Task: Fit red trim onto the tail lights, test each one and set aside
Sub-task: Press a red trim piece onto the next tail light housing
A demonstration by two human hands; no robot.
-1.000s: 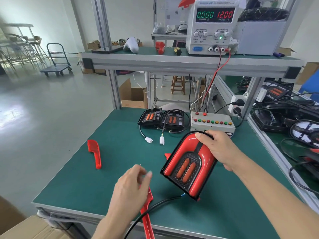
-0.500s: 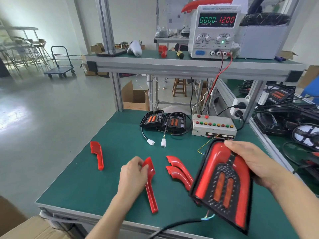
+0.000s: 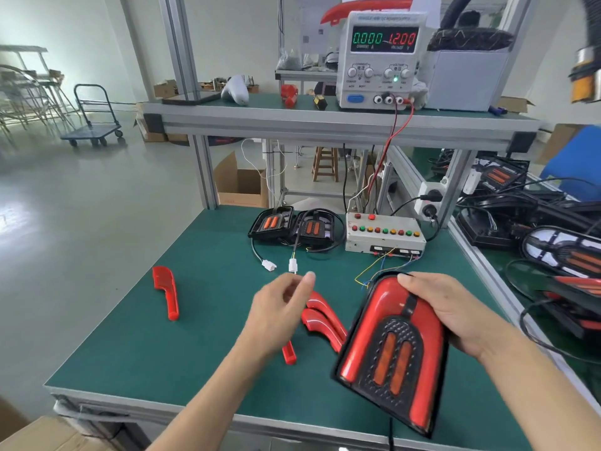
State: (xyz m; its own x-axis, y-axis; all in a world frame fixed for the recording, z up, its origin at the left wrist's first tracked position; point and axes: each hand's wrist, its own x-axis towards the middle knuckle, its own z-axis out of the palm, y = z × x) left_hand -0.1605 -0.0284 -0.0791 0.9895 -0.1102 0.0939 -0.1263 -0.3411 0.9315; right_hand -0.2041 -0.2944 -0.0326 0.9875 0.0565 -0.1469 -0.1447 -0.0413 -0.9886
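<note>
Tail light (image 3: 395, 349) with red trim sits tilted above the bench's (image 3: 136, 336) front right part, gripped at its top by the right hand (image 3: 455, 314). Left hand (image 3: 279, 310) hovers beside it, fingers loosely curled, holding nothing. Under it lie loose red trim pieces (image 3: 322, 317); another trim piece (image 3: 167, 291) lies near the left edge.
</note>
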